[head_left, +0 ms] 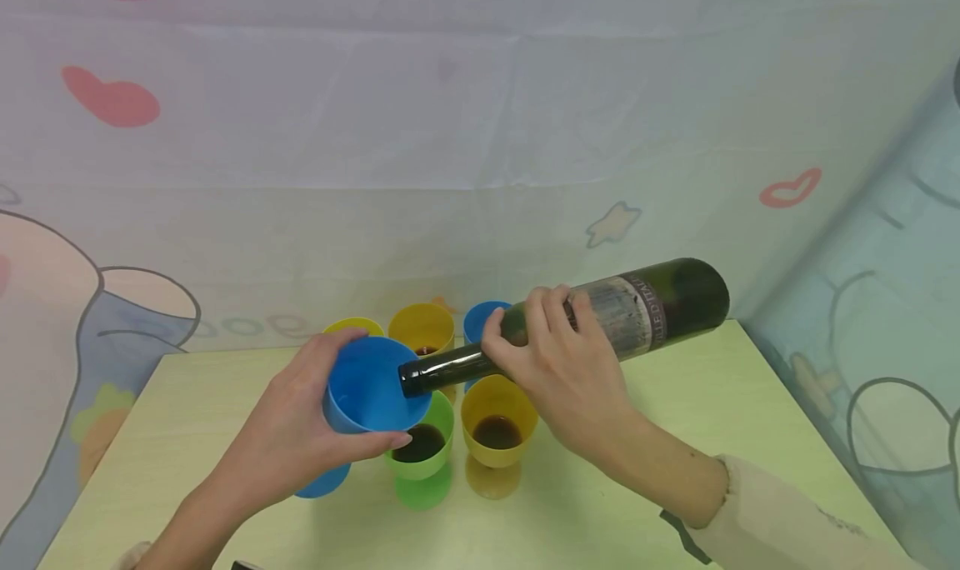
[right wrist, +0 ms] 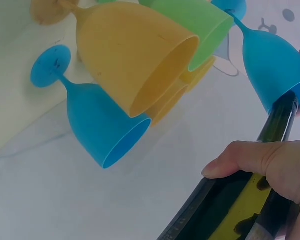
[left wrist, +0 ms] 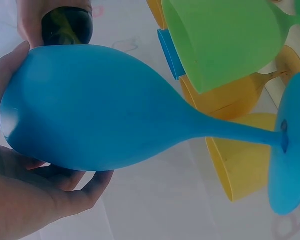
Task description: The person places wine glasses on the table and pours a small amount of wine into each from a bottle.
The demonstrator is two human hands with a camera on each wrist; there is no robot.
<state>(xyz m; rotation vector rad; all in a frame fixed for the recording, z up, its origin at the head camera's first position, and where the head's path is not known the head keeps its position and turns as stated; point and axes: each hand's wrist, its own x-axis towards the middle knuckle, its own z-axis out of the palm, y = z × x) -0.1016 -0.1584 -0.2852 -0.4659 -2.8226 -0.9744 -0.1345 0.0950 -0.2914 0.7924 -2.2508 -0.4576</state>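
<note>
My left hand (head_left: pixel 273 428) grips the bowl of a blue goblet (left wrist: pixel 105 110), thumb on one side and fingers on the other. In the left wrist view its stem and round foot show whole. A dark green wine bottle (head_left: pixel 686 303) slants down leftward, its mouth just inside the goblet's rim. My right hand (head_left: pixel 562 374) wraps round the bottle near its shoulder, partly covering the label. Whether liquid is flowing cannot be told. Below the bottle's neck stand a green goblet (head_left: pixel 423 485) and an amber goblet (head_left: pixel 480 455), both with dark liquid inside.
Behind stand a yellow goblet (head_left: pixel 354 326), another amber goblet (head_left: pixel 420 316) with some dark liquid, and a second blue goblet (right wrist: pixel 102 125), partly hidden in the head view. The pale table (head_left: pixel 240 387) meets a printed cloth backdrop (head_left: pixel 450 137) at its back edge.
</note>
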